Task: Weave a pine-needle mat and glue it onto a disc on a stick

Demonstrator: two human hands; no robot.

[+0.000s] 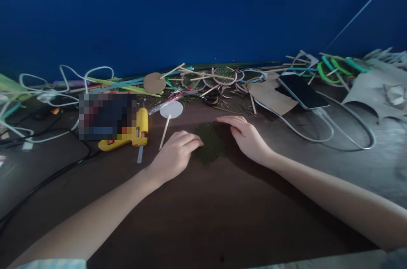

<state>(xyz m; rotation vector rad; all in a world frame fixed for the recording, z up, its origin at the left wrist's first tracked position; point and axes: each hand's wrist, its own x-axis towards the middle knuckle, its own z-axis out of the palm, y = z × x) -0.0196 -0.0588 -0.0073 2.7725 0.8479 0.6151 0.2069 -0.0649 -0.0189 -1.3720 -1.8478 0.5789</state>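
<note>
A small heap of dark green, needle-like bits (208, 144) lies on the brown tabletop between my two hands. My left hand (176, 152) rests at its left edge, fingers curled and pressed together, the tips touching the green. Whatever those fingertips may pinch is hidden. To the right of the heap, my right hand (249, 140) is held on its side, fingers stretched out and holding nothing. Just beyond my left hand are a thin wooden stick (165, 132) and a white paper disc (171, 109), the stick's upper end meeting the disc.
A yellow glue gun (140, 131) with a clear glue stick lies left, partly behind a blurred patch. White cables (52, 78) tangle at far left. Craft rings (225, 76), sticks and a cardboard disc (154, 83) line the blue wall (203, 15). A phone (303, 90) with a cable sits right.
</note>
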